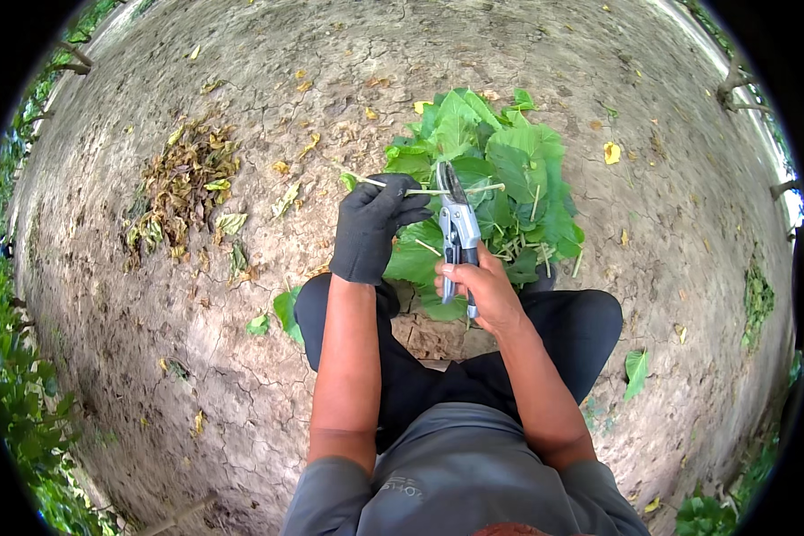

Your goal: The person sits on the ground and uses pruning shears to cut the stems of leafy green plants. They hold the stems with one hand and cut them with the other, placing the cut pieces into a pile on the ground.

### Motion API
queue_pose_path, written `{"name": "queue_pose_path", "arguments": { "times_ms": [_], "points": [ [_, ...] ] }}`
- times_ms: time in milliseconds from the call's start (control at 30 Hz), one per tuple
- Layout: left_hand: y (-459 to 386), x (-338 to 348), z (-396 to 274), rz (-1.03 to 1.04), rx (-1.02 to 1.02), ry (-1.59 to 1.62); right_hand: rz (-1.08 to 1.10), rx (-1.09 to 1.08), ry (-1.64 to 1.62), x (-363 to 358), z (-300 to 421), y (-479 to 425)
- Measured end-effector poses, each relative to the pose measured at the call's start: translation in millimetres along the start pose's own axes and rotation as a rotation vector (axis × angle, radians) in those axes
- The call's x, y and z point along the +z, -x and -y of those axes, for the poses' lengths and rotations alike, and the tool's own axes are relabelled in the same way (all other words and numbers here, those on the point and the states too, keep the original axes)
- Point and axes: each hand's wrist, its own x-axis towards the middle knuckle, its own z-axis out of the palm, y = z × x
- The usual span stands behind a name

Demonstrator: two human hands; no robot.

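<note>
My left hand [383, 218], in a black knit glove, pinches a thin pale green stem [425, 192] that lies roughly level. Bare, my right hand [479, 285] grips the handles of silver pruning shears [460, 224]. Their dark blades point away from me and straddle the stem to the right of my glove; whether they have cut into it I cannot tell. Beneath both hands is a heap of broad green leaves [519, 161]. Several short cut stem pieces [509, 251] lie on the near right part of the heap.
A pile of wilted brown leaves [187, 181] lies on the cracked bare soil [254, 395] to the left. Loose green leaves [636, 372] and yellow ones [612, 153] are scattered around. My bent knees [576, 328] flank the heap. Small trunks [733, 84] and foliage [13, 402] border the ground.
</note>
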Motion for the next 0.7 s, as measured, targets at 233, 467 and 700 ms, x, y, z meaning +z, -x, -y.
{"name": "queue_pose_path", "arguments": {
  "times_ms": [233,467,700],
  "points": [
    [-5,-6,-2,-0.068,0.138,-0.082,-0.113,-0.095,0.334,-10,1,1],
    [-9,-8,-1,-0.131,0.124,-0.138,-0.223,-0.166,0.491,-25,8,1],
    [-9,-4,-1,-0.234,0.189,-0.186,-0.203,-0.126,0.519,-33,16,5]
  ]
}}
